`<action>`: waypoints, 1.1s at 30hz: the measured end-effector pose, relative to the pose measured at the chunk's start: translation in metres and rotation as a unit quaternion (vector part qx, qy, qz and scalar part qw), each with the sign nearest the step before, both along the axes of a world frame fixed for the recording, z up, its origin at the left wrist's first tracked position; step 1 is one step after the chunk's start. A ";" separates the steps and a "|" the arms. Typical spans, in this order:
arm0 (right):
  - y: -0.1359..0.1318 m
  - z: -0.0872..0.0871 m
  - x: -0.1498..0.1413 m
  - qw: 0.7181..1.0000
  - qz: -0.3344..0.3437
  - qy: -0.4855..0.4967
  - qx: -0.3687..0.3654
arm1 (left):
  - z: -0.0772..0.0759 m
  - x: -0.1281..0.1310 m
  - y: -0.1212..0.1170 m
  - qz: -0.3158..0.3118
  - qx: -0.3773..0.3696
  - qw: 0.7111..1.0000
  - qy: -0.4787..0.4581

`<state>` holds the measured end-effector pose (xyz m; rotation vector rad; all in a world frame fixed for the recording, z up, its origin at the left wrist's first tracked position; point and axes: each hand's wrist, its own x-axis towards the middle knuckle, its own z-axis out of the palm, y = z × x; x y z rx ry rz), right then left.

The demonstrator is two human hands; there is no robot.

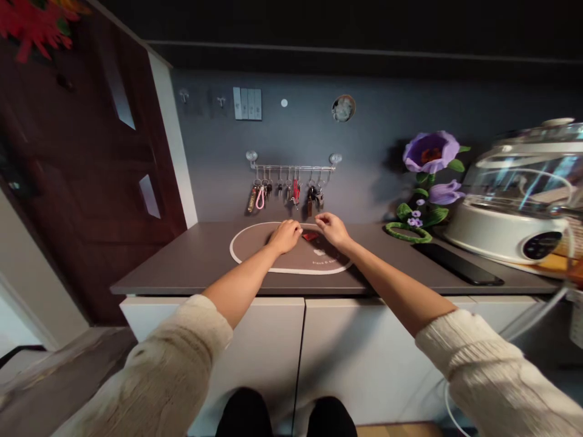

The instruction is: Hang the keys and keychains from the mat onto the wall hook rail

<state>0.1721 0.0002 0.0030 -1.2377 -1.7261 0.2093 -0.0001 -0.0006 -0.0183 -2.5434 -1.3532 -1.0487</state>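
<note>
My left hand [286, 237] is closed over the brown oval mat [250, 243] with its white rim, fingers curled toward the middle. My right hand [333, 229] is raised a little above the mat's right side, thumb and fingers drawn together in a pinch. Whatever either hand holds, if anything, is hidden or too small to name. Between the two hands a small flat red item [310, 236] lies on the mat. Behind them, a clear rail [294, 168] carries several key rings, among them a pink loop [260, 198] and a red strap [296, 192].
At right stand purple flowers [432, 155] with a green ring base, a black phone [458, 264] and a white appliance with a clear dome [505, 215]. White cabinet doors [255, 346] are below the counter. A dark red door [91, 182] is at left.
</note>
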 end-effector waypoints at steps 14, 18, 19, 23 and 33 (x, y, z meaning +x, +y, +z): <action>0.003 -0.017 -0.001 0.975 -0.121 -0.152 -0.107 | -0.002 -0.001 0.003 -0.027 -0.020 0.999 0.016; 0.008 -0.017 -0.001 0.970 -0.129 -0.174 -0.106 | -0.002 -0.001 0.002 -0.027 -0.021 0.999 0.023; 0.009 -0.017 -0.001 0.970 -0.130 -0.177 -0.109 | -0.002 0.000 0.002 -0.027 -0.021 0.999 0.025; 0.010 -0.016 -0.001 0.969 -0.125 -0.177 -0.119 | -0.001 0.000 0.001 -0.030 -0.024 0.999 0.027; 0.006 -0.018 -0.003 0.994 -0.051 -0.083 -0.043 | 0.000 0.000 0.002 -0.023 -0.003 1.000 -0.007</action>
